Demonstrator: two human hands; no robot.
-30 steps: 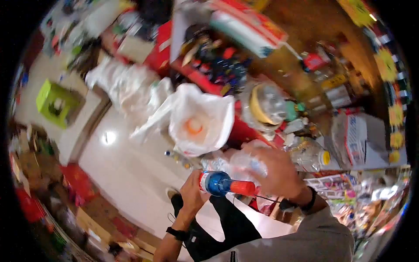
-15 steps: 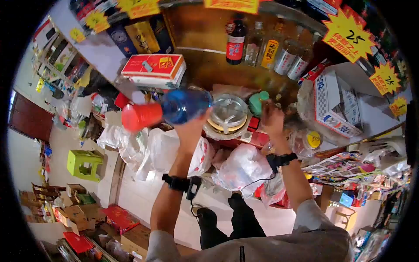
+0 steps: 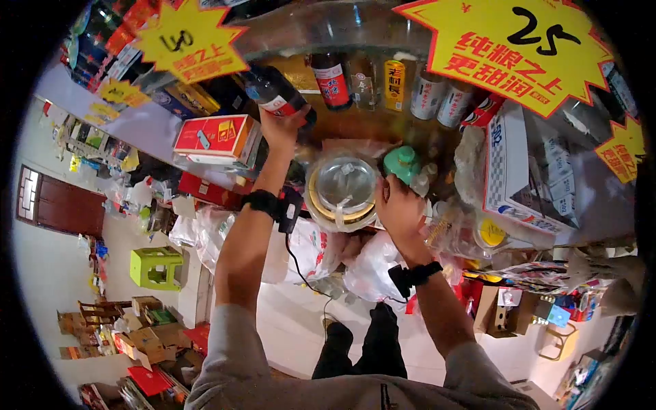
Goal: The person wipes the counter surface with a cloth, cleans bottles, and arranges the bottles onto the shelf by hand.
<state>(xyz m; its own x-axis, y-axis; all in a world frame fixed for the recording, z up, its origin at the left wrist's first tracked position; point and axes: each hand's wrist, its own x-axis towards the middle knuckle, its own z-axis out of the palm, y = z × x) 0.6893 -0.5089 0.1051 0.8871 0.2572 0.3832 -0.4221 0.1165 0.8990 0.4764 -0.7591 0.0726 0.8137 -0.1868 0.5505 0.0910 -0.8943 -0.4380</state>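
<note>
My left hand is wrapped round the lower part of a dark glass bottle with a red and white label. The bottle leans to the left at the shelf, left of a standing bottle with a similar label. My right hand is closed, its fingers curled beside a round, clear-topped container. Whatever it holds, if anything, is hidden. Just beyond those fingers stands a green rounded bottle.
More bottles stand at the back of the shelf. A red-and-white box lies left, an open carton right. Starburst price signs hang in front. Plastic bags sit below the shelf edge; a green stool stands on the floor.
My left hand has risen to the shelf with the dark bottle. The blurred blue and red shapes earlier beside it no longer show there. My right hand has moved lower, away from the green bottle.
</note>
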